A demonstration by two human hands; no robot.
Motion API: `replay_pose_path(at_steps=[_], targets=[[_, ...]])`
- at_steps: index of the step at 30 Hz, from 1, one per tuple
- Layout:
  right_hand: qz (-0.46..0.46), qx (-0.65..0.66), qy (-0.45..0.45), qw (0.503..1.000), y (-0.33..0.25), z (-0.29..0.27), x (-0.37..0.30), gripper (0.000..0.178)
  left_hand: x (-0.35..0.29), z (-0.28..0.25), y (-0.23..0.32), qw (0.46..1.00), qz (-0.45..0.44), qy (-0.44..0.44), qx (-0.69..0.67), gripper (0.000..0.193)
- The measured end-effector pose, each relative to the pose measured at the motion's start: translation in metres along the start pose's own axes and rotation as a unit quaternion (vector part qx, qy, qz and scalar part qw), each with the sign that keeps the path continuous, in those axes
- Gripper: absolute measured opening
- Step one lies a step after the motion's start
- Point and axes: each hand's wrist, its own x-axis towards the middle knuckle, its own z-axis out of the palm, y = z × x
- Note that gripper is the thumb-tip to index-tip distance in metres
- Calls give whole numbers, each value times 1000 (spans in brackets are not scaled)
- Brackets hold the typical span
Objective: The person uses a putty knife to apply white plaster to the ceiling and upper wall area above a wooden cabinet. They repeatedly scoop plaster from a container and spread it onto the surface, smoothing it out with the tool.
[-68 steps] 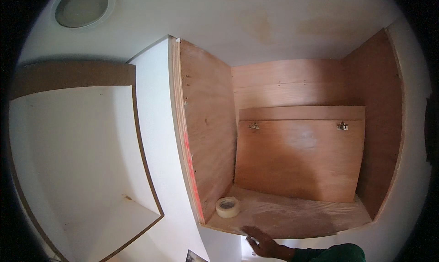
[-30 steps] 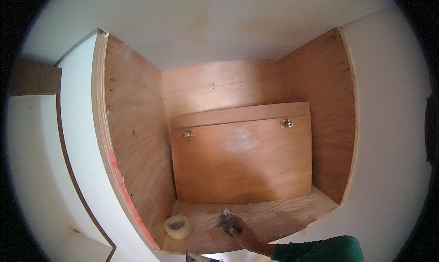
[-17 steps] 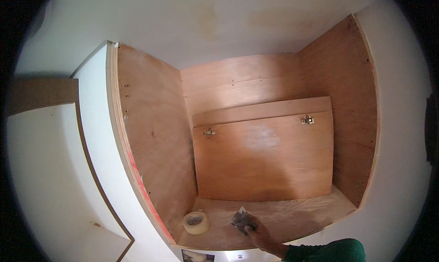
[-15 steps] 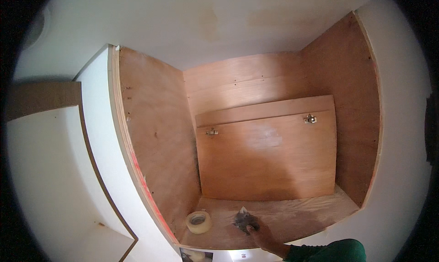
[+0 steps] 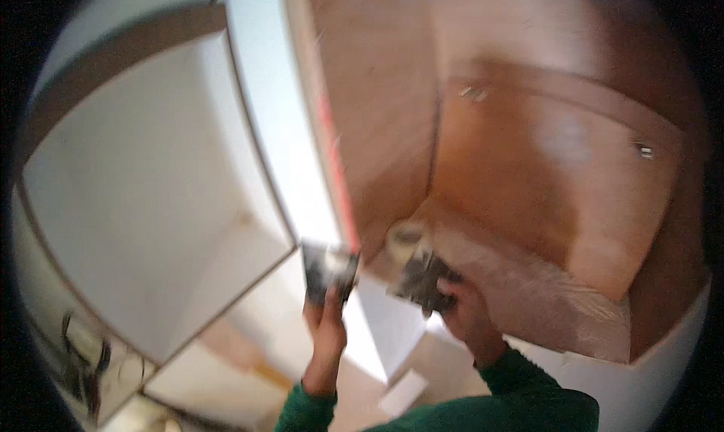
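Note:
My left hand [image 5: 326,338] is closed round a dark, flat putty scraper [image 5: 313,275] with a pale lump of putty on its face. It is in front of the white outer side panel, close to the red-marked cabinet edge. My right hand [image 5: 469,319] grips a second dark putty scraper [image 5: 422,283], its thumb on the near face. This scraper is before the front of the cabinet floor and partly overlaps a roll of tape [image 5: 405,234] behind it. Motion blurs both blades, so whether the right one carries putty I cannot tell.
An open plywood cabinet [image 5: 377,100] stands at the right. Inside leans a loose wooden door panel [image 5: 528,183] with two metal hinges [image 5: 473,93]. Pale dust lies on the cabinet floor [image 5: 543,281]. A white, brown-edged panel [image 5: 151,183] is at the left, with dark cables [image 5: 94,364] below.
The view has swung left and downward. My right hand has drawn its scraper back from the cabinet floor. My left hand has come into view with its scraper, of which only part showed before.

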Motion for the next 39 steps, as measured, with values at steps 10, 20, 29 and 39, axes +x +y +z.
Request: replay_pose_path(at_steps=[10, 20, 29, 39], targets=[[202, 135, -141, 960, 28, 47, 27, 35, -27, 2, 46, 901, 262, -31, 345, 41], [-156, 145, -147, 966, -46, 122, 91, 36, -51, -83, 70, 774, 337, -109, 525, 39], [-615, 37, 100, 781, -313, 201, 181, 28, -93, -87, 108, 713, 325, -30, 621, 36], [-686, 16, 269, 676, -428, 229, 194, 27, -167, -188, 116, 720, 288, 69, 628, 46]])
